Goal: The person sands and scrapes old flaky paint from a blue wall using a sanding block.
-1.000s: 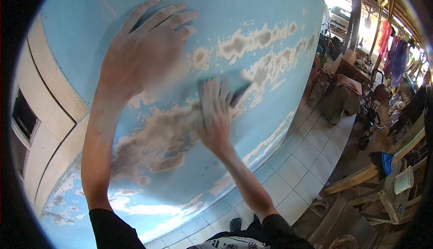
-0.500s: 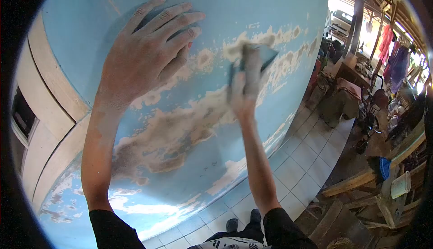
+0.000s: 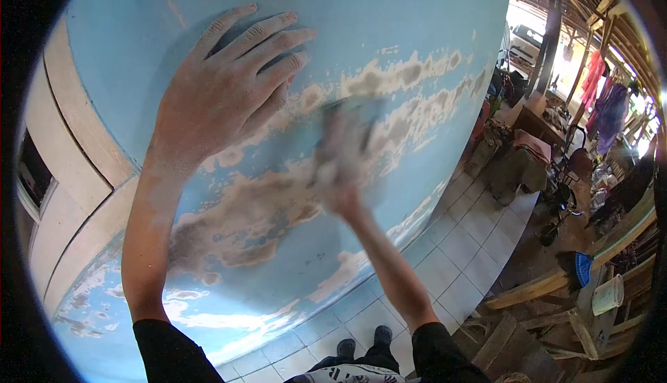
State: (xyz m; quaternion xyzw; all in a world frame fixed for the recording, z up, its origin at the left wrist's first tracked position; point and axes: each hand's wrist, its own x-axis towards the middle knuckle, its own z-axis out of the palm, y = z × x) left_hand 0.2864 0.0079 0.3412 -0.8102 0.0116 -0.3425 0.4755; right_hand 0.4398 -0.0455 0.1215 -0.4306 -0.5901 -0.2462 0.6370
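Dusty with pale powder, my left hand (image 3: 222, 84) lies against the blue wall (image 3: 389, 8), its fingers spread and holding nothing. Lower and to the right, my right hand (image 3: 340, 154) is smeared by motion over the worn patches (image 3: 243, 209), where the paint is gone and beige and grey show. A dark, flat sheet-like piece (image 3: 365, 109) is in the right hand against the wall; its exact shape is blurred.
At the left is a cream door frame (image 3: 80, 105). Pale floor tiles (image 3: 434, 272) run below the wall, with my feet (image 3: 363, 340) on them. Wooden beams (image 3: 528, 289), a blue brush (image 3: 582, 268), a white bucket (image 3: 608, 295) and hanging clothes (image 3: 611, 109) are at the right.
My right hand has moved down and to the left across the wall with the piece in it. My left hand has stayed nearly in place.
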